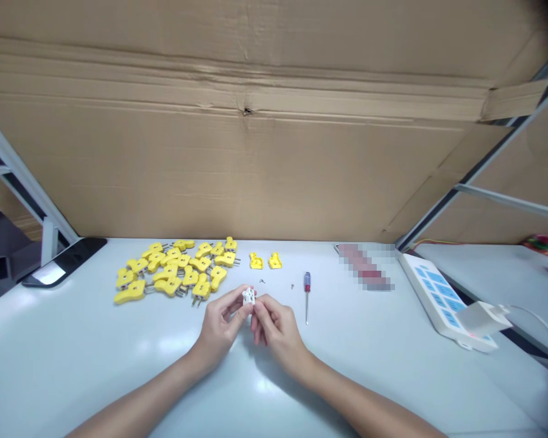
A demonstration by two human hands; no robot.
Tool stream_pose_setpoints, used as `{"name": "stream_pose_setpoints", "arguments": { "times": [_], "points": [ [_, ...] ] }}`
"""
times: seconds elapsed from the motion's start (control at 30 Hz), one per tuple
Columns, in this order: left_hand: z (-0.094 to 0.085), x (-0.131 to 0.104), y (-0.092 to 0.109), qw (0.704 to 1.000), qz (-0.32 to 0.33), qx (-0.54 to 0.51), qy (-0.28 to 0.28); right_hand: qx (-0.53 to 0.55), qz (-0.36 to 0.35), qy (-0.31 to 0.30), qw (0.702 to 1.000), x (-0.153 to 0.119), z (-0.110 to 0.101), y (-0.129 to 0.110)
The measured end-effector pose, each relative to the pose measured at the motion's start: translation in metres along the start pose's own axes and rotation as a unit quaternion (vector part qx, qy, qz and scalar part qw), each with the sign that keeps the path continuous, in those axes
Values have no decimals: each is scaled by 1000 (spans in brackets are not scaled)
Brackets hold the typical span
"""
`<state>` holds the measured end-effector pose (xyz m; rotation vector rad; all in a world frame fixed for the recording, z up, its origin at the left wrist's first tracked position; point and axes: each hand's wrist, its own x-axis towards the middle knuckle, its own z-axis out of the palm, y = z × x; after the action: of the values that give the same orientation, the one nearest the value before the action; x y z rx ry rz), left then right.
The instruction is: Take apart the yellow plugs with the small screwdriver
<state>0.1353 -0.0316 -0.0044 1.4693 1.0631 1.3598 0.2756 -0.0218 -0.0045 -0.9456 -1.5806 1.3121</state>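
Observation:
Between my two hands, at the middle of the table, is a small white plastic plug insert point(249, 296) with holes in its face. My left hand point(220, 325) pinches it from the left with thumb and forefinger. From the right, my right hand point(279, 333) grips its lower right edge between thumb and fingertips. Beyond the hands lie two yellow plug shell halves point(256, 261), apart from each other. A tiny dark part point(262, 281) and a small metal piece point(293, 286) rest nearby. To the right is a screwdriver point(307, 283), its blade toward me.
Many yellow plugs point(171, 271) with metal pins lie grouped at the back left. A black phone point(66, 261) sits at the left edge. On the right are a pixelated reddish object point(368, 271) and a white power strip point(438, 298) with a charger point(481, 319). Cardboard point(256, 176) walls the back.

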Motion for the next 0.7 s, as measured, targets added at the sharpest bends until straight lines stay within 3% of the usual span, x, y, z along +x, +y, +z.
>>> {"name": "stream_pose_setpoints", "arguments": {
  "times": [0.23, 0.47, 0.53, 0.6, 0.7],
  "points": [
    [-1, 0, -1, 1000, 2, 2, -14, 106, 63, -6, 992, 2, 2, -1],
    [-5, 2, -5, 997, 64, 52, -14, 64, 40, -23, 997, -1, -2, -7],
    [-7, 1, -7, 993, 102, 62, -19, 15, -8, -21, 1000, -3, -4, -7],
    [-10, 0, -8, 987, 141, 70, -34, -76, -112, -2, 991, -4, -8, -4],
    [-15, -1, -11, 976, 189, 85, -64, -225, -312, 40, 922, -3, -15, 2]
  ]
}}
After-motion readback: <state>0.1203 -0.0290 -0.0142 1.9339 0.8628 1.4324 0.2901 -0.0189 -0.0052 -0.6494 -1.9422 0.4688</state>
